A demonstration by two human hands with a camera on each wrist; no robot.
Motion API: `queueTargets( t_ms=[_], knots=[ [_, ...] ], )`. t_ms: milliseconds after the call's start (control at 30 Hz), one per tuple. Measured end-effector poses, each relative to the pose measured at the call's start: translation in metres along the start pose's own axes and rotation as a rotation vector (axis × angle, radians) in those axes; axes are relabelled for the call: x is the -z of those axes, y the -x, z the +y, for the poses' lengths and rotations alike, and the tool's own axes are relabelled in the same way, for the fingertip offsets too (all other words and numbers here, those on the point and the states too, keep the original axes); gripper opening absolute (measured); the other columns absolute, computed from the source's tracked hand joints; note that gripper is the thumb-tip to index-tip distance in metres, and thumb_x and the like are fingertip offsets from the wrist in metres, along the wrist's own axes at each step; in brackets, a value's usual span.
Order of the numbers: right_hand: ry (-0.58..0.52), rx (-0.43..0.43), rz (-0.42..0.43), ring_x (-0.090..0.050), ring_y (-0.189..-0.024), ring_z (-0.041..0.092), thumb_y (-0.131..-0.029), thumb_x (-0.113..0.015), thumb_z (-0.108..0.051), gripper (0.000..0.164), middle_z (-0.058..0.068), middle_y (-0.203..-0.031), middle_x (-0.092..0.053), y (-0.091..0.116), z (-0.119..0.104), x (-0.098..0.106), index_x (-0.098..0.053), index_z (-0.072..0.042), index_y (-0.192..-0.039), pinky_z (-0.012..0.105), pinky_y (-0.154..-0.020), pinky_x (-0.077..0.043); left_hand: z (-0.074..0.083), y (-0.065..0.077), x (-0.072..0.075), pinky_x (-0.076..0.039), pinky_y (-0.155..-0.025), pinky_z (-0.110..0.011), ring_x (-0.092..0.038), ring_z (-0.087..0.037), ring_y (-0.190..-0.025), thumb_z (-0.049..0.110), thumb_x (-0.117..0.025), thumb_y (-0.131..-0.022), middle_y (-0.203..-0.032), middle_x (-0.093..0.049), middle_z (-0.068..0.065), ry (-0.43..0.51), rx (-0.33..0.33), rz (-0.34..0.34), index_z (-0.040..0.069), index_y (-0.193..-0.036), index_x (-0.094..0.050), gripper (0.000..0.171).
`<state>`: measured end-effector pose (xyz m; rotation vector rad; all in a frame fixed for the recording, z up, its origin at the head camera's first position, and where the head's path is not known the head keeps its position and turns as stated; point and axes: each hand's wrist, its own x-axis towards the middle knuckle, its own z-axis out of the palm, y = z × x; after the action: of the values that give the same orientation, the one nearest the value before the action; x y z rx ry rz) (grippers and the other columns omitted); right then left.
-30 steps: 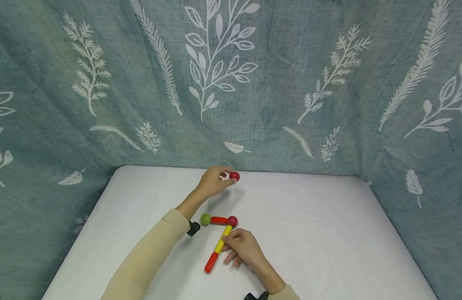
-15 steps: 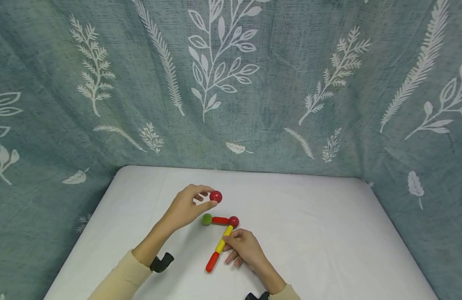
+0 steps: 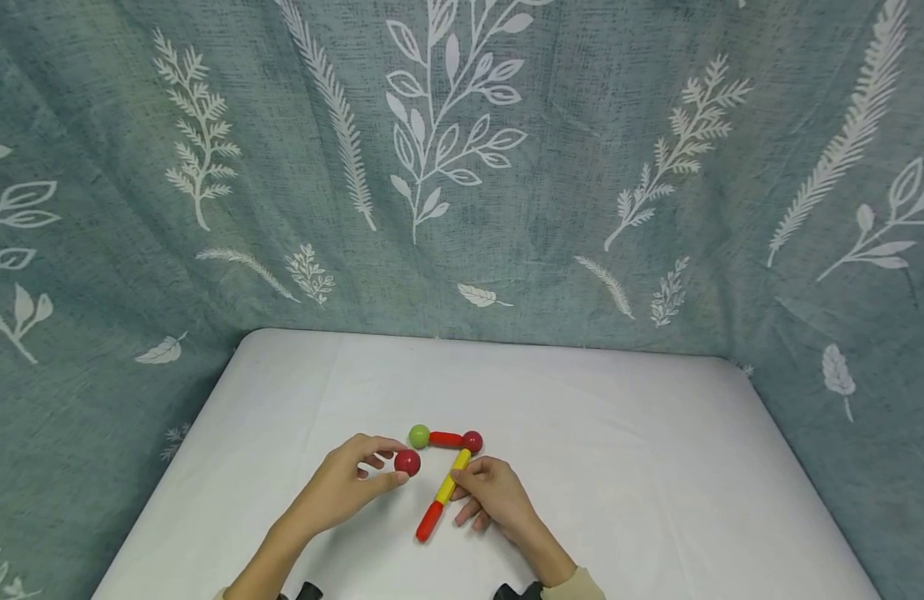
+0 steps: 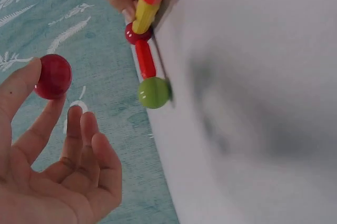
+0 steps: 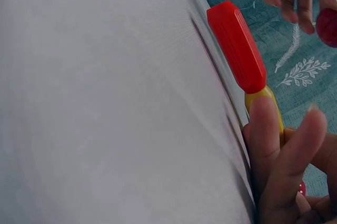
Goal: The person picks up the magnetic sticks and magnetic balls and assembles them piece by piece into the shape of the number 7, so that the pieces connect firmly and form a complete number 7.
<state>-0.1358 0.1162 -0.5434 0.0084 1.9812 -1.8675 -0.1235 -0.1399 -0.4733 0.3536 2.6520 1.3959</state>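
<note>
My left hand (image 3: 342,483) pinches a shiny red ball (image 3: 407,462) between thumb and finger, held above the table; the ball (image 4: 54,77) also shows large in the left wrist view. With my right hand (image 3: 499,497) I grip a yellow stick (image 3: 453,477) by its side. A red stick (image 3: 429,522) joins its near end, and a darker red ball (image 3: 472,442) meets its far end. From that ball another red stick (image 3: 446,439) runs left to a green ball (image 3: 419,436), forming a bent chain. In the right wrist view, fingers partly cover the yellow stick.
The pieces lie on a white-covered table (image 3: 619,467). Behind and at its sides hangs a green-blue cloth (image 3: 551,208) with white leaf prints. Dark wrist devices show at the bottom edge of the head view.
My left hand has brought the red ball from the table's far edge back toward me and leftward, to beside the chain. The right hand keeps its grip on the yellow stick.
</note>
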Motion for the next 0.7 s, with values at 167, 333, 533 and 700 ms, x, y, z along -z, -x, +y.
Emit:
queueTargets(
  t_ms=[167,333,533,700],
  knots=[
    [-0.001,-0.001,0.001,-0.069,-0.054,0.021,-0.098,-0.066,-0.023,0.033,0.018,-0.086,-0.071,-0.001,0.001,0.000,-0.055,0.006,-0.106,0.022,-0.039,-0.046,-0.013,0.011,-0.006,-0.051,-0.083,-0.039,-0.060,-0.018,-0.101,0.044,-0.078,-0.086,-0.112,-0.064,0.007,0.045,0.017,-0.096,0.032,-0.114,-0.071,0.032],
    [0.000,0.005,-0.003,-0.069,-0.054,0.021,-0.099,-0.066,-0.023,0.032,0.018,-0.086,-0.071,-0.001,0.002,0.000,-0.055,0.007,-0.106,0.022,-0.039,-0.046,-0.023,0.019,-0.006,-0.051,-0.081,-0.040,-0.059,-0.021,-0.100,0.043,-0.078,-0.087,-0.113,-0.064,0.005,0.064,0.012,-0.180,0.030,-0.114,-0.071,0.031],
    [0.002,0.011,-0.002,-0.069,-0.054,0.021,-0.099,-0.065,-0.023,0.032,0.019,-0.086,-0.071,-0.001,0.003,0.000,-0.056,0.007,-0.105,0.021,-0.039,-0.046,-0.033,0.025,-0.010,-0.050,-0.077,-0.034,-0.059,-0.021,-0.099,0.043,-0.079,-0.085,-0.108,-0.063,0.009,0.058,0.007,-0.259,0.030,-0.114,-0.071,0.033],
    [-0.009,0.015,-0.004,-0.069,-0.054,0.020,-0.099,-0.065,-0.022,0.031,0.019,-0.086,-0.071,-0.001,0.003,0.000,-0.055,0.007,-0.105,0.021,-0.039,-0.046,-0.038,0.029,-0.014,-0.048,-0.078,-0.031,-0.058,-0.016,-0.097,0.043,-0.078,-0.086,-0.104,-0.062,0.014,0.025,-0.024,-0.321,0.034,-0.111,-0.071,0.028]
  ],
)
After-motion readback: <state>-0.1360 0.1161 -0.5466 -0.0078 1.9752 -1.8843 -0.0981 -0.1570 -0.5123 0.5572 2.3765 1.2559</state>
